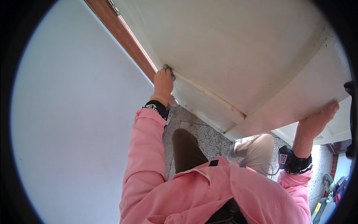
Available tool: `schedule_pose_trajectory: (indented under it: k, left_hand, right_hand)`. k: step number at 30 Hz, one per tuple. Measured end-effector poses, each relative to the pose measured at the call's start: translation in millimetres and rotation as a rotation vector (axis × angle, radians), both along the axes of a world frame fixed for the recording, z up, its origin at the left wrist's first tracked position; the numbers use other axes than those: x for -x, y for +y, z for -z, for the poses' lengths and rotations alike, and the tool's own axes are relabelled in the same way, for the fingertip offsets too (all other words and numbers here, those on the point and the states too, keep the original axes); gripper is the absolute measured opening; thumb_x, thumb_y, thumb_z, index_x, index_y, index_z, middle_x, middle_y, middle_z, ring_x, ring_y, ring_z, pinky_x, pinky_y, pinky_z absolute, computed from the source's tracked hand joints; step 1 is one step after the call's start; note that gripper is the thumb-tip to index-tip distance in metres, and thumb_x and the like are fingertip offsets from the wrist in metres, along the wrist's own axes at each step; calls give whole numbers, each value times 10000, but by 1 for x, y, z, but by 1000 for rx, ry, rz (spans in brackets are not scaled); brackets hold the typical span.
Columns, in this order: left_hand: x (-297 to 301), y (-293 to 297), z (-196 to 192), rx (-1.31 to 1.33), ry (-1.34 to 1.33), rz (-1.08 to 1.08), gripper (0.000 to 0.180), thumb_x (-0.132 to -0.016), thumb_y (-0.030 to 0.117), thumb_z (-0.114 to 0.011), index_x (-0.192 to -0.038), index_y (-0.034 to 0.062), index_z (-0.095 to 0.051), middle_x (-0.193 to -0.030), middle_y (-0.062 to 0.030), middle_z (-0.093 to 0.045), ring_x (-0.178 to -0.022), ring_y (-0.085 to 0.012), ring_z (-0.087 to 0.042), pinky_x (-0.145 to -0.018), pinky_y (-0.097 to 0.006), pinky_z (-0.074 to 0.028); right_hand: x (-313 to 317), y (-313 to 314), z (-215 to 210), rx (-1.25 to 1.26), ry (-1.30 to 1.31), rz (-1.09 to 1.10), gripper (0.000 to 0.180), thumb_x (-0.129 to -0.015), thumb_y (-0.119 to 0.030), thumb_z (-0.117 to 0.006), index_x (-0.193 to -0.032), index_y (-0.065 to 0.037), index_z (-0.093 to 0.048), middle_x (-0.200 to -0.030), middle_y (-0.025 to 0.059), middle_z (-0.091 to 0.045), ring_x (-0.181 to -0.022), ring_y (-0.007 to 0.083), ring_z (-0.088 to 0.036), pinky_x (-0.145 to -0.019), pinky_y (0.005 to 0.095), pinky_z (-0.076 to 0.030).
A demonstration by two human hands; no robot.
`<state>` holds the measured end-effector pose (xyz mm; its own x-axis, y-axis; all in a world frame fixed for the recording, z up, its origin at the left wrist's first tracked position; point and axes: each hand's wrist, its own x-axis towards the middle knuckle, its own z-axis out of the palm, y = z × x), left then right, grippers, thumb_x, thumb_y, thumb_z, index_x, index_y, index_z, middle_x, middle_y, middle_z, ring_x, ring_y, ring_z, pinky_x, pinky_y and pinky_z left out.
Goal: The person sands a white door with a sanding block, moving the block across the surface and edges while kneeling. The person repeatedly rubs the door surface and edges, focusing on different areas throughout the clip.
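Grey cloth [173, 74] (bunched, it seems) probably works best pressed evenly along the white door's [238, 52] moulding [209, 92], with the door held steady. It lies against the door near its hinge side, clutched in the left hand [163, 83]; the right hand [317, 121] grips the door's free edge, well apart.

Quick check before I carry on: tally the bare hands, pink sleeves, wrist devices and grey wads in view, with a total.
Hands: 2 (left hand, right hand)
Pink sleeves: 2 (left, right)
Wrist devices: 2 (left, right)
Grey wad: 1, in the left hand
Total: 7
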<state>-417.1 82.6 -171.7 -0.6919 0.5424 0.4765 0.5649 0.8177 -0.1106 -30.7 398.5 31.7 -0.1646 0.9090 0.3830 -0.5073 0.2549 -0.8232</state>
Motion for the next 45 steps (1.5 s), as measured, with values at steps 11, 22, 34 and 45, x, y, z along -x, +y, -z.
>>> schedule_pose_trajectory:
  k: [11,22,34,45]
  left_hand:
    - [-11,22,5,-193,-91,87,158,-849,55,-616,-997,2,-595,-1007,-198,-628,-976,-400,-614,-877,-473,-509]
    - [-133,49,-10,-178,-187,343,375,-866,146,-656,-1200,-20,-624,-1026,-203,-615,-972,-396,-603,-881,-492,-490]
    - [-36,13,0,-107,-1,-10,481,-888,190,-649,-1307,-39,-597,-1379,-217,-491,-1284,-400,-457,-1117,-512,-338]
    - [-9,12,7,-63,-77,5,612,-857,107,-592,-1420,-101,-469,-1168,-177,-564,-1069,-332,-554,-942,-435,-453]
  right_hand:
    - [-1,-3,0,45,21,-6,746,-1032,-658,-367,-1461,-48,-347,-1457,86,-405,-1366,238,-391,-1135,391,-354]
    - [-1,-3,2,39,-19,-21,759,-1022,-675,-387,-1448,-46,-367,-1420,98,-425,-1337,216,-404,-1126,375,-341]
    - [1,-3,5,-51,18,-22,795,-998,-693,-434,-1472,-58,-358,-1478,101,-396,-1397,236,-356,-1170,400,-289]
    - [0,-9,-3,95,69,-18,756,-1013,-674,-417,-1462,-68,-369,-1446,80,-410,-1360,218,-389,-1130,380,-345]
